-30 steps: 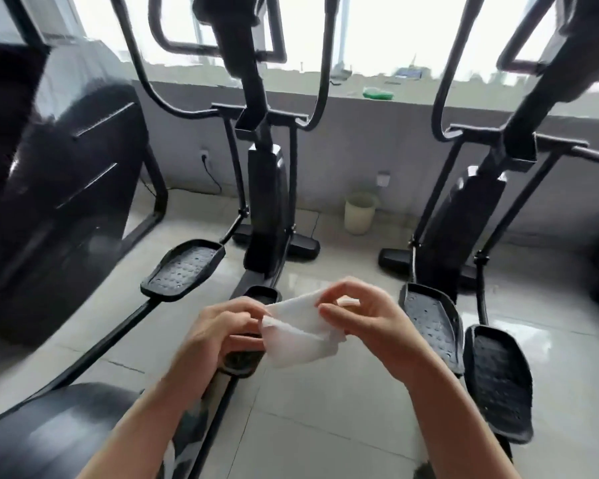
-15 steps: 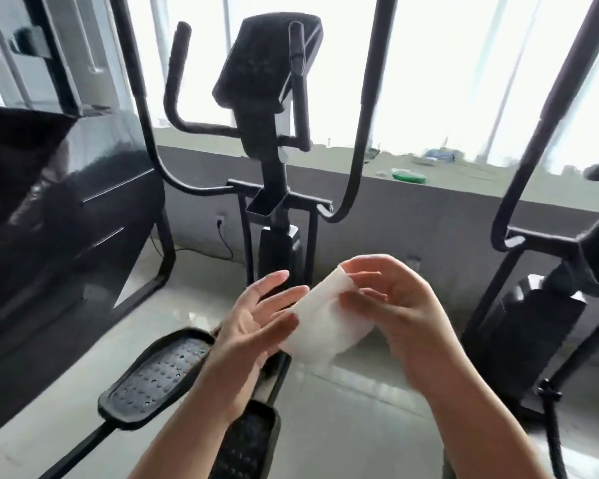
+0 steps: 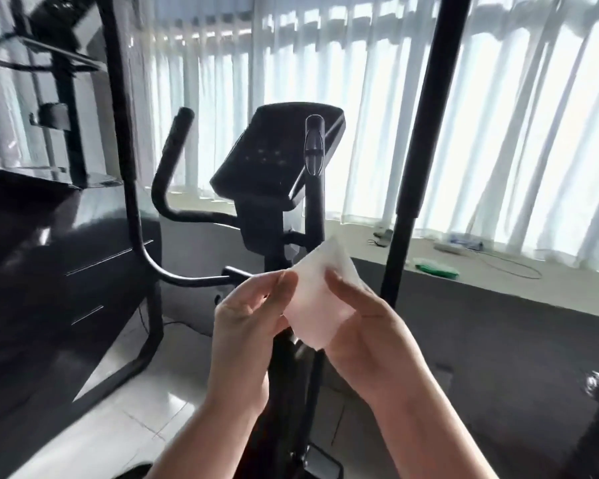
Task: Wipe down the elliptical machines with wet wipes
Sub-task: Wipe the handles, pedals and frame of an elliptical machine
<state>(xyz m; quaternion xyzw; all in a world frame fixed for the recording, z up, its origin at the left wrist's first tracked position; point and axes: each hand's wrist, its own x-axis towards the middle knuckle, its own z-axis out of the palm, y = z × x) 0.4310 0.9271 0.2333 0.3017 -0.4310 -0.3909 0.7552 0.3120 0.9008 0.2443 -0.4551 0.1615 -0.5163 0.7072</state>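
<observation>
In front of the elliptical's console (image 3: 277, 157), both hands pinch a white, folded wet wipe (image 3: 320, 292) between them.

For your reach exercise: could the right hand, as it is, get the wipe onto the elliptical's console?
Probably yes. The right hand pinches the wipe just below the console, and nothing lies between them; the left hand, pinching the wipe too, would need to let go.

Both hands holding a white folded wet wipe (image 3: 320, 292) in front of the black elliptical machine (image 3: 277, 188). Left hand (image 3: 246, 326) pinching its left edge, right hand (image 3: 370, 333) gripping the right side, thumb on top. Black tilted console (image 3: 274, 157) sitting just above the wipe; white curtains (image 3: 498, 115) hanging behind.
</observation>
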